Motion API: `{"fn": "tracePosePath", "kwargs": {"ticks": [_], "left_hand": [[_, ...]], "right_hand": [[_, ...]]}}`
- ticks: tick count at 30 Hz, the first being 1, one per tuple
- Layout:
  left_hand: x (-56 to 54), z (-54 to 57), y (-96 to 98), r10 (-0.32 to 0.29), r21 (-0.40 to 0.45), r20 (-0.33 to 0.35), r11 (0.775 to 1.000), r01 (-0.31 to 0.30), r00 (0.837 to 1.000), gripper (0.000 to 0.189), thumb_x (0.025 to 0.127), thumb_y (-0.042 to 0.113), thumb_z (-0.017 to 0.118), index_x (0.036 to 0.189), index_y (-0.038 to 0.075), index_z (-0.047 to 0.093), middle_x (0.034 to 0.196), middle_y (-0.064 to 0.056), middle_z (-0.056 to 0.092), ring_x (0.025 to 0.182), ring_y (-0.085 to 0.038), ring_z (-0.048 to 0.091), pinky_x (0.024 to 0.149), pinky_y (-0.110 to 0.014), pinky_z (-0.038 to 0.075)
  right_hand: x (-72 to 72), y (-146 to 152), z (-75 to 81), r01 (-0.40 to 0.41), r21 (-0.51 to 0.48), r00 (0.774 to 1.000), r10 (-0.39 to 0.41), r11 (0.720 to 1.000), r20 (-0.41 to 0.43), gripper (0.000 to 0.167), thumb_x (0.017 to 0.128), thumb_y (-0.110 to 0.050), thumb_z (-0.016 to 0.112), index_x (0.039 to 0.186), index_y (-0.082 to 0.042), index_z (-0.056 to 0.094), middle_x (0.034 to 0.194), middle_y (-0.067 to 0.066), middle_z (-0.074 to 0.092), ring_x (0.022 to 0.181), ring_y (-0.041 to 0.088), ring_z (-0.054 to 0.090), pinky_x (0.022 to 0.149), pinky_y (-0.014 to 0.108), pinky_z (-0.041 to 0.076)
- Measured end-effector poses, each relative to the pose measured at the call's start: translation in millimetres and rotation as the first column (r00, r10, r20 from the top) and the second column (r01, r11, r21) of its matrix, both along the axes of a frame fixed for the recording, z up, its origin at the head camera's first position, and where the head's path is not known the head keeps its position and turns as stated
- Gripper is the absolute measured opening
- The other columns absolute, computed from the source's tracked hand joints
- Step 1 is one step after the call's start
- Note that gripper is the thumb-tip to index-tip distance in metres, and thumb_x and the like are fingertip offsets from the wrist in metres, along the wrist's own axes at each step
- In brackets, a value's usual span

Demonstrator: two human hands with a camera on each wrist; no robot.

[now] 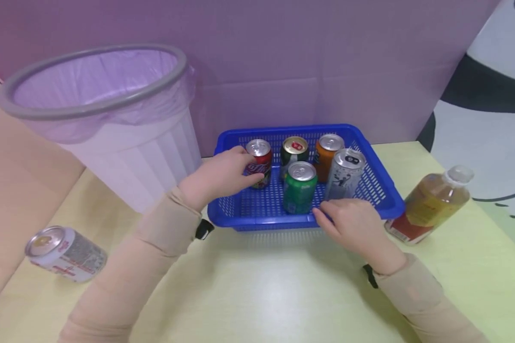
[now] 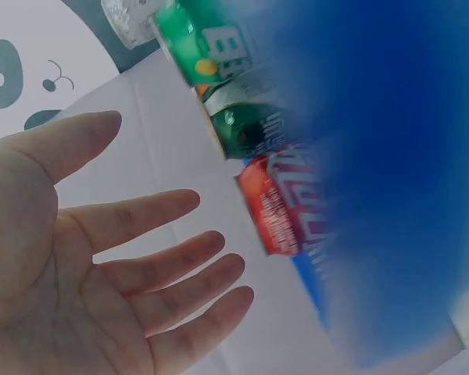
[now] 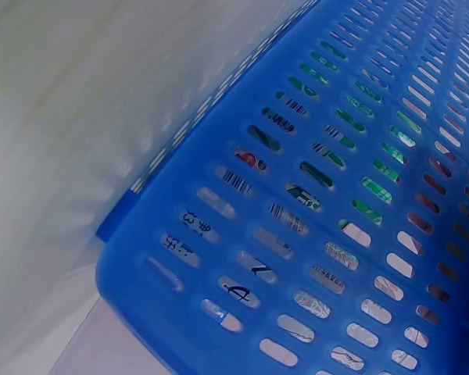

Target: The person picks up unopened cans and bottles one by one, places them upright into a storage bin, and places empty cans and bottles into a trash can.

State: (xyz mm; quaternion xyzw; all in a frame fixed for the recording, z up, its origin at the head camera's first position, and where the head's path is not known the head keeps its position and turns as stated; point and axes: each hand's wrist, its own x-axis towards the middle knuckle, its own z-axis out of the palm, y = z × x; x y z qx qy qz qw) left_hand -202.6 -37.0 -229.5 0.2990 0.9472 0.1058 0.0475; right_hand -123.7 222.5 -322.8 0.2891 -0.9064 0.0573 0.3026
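Observation:
My left hand (image 1: 223,176) reaches over the left side of a blue plastic basket (image 1: 262,220). Its fingers (image 2: 172,301) are spread beside a red soda can (image 1: 259,162), and in the left wrist view a gap shows between fingertips and can. With thumb outside, my right hand (image 1: 352,221) grips the basket's front rim near a silver can (image 1: 345,176); in the right wrist view that hand is hidden. Also upright in the basket are a green can (image 1: 299,188), a dark can with a gold top (image 1: 294,148) and an orange can (image 1: 326,155).
A tall white trash bin (image 1: 150,152) with a purplish liner stands behind my left arm. On the table (image 1: 262,286), a white can (image 1: 66,254) stands at the left and a bottle of amber drink (image 1: 431,205) at the right of the basket. A purple wall (image 1: 326,62) rises behind.

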Motion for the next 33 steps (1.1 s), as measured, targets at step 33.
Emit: {"fn": "tracePosePath", "kwargs": {"ticks": [33], "left_hand": [[30.7,-69.6,-20.4,0.024,0.330,-0.212,0.943,0.048,0.977,0.026,0.094,0.024,0.054,0.105,0.006,0.068,0.101,-0.007,0.071,0.087,-0.021,0.067,0.080,-0.036,0.052]], "right_hand": [[0.3,-0.5,0.5,0.001,0.003,1.000,-0.001,1.000,0.003,0.047,0.097,-0.038,0.035,0.056,-0.017,0.043,0.050,-0.008,0.038,0.044,0.007,0.035,0.042,0.023,0.028]]}}
